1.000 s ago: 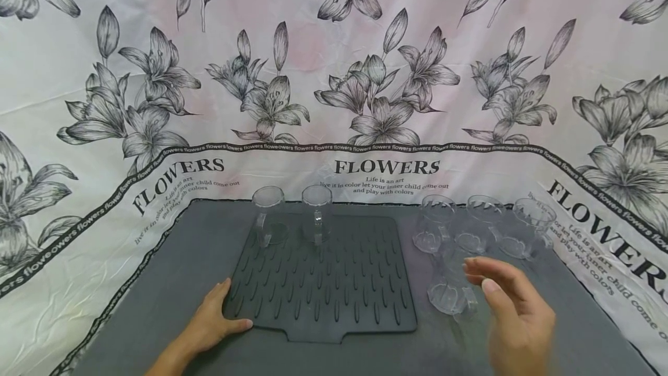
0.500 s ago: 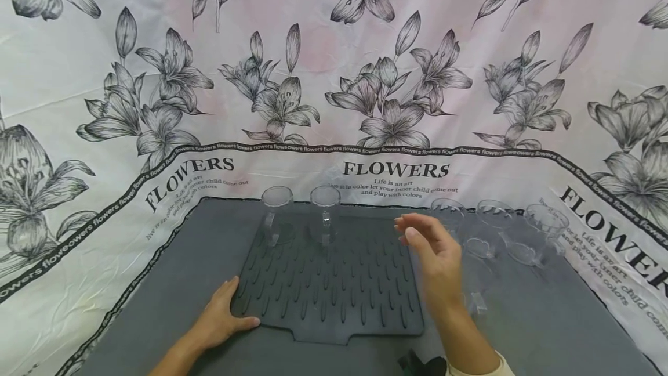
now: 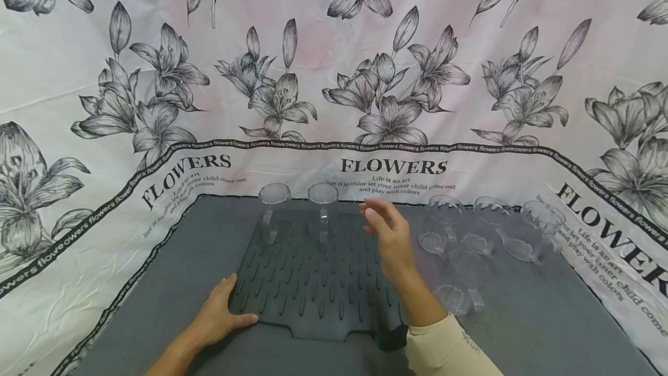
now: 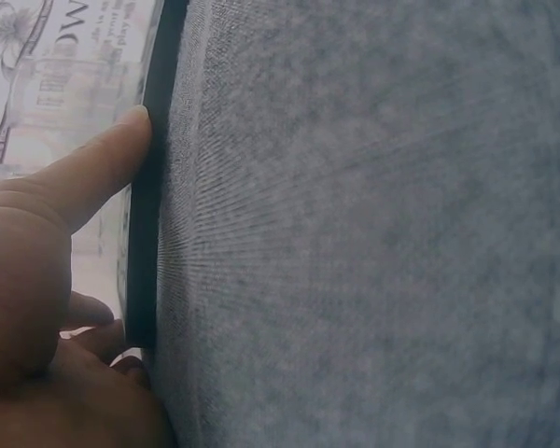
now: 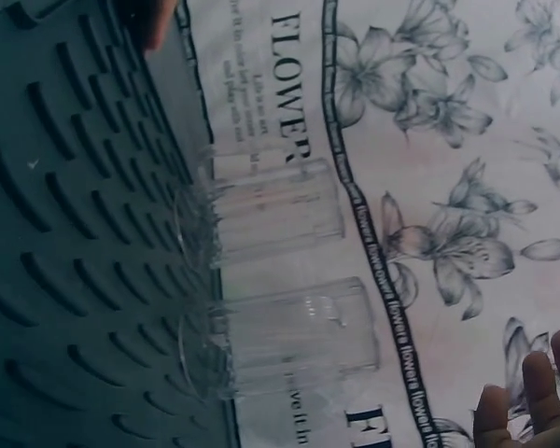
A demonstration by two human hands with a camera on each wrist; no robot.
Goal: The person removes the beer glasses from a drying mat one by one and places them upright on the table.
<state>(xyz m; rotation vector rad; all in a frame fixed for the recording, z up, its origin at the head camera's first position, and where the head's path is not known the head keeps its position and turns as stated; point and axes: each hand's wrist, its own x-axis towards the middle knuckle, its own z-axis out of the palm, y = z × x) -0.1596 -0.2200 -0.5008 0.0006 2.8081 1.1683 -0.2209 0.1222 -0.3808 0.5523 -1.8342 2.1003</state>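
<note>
My left hand (image 3: 216,315) rests at the near left corner of a dark ridged drying mat (image 3: 318,283), thumb on its front edge and fingers along its side. In the left wrist view the thumb (image 4: 117,154) touches the mat's edge (image 4: 147,224). Above the mat's right part, my right hand (image 3: 388,234) hovers with loosely bent fingers and nothing seen between them. Its fingertips (image 5: 541,387) show in the right wrist view. Two clear handled mugs stand at the mat's back: a left mug (image 3: 273,213) and a right mug (image 3: 323,213), the latter nearer that hand.
Right of the mat stand more clear mugs: a back row of three, including a middle mug (image 3: 490,222) and an outer mug (image 3: 540,228), plus one front mug (image 3: 464,283). A flower-printed cloth (image 3: 334,86) rises behind the grey table (image 3: 167,266).
My right hand has moved left from beside the front right mug to above the mat, no mug moving with it. The left hand stays at the mat's corner. The view has shifted slightly.
</note>
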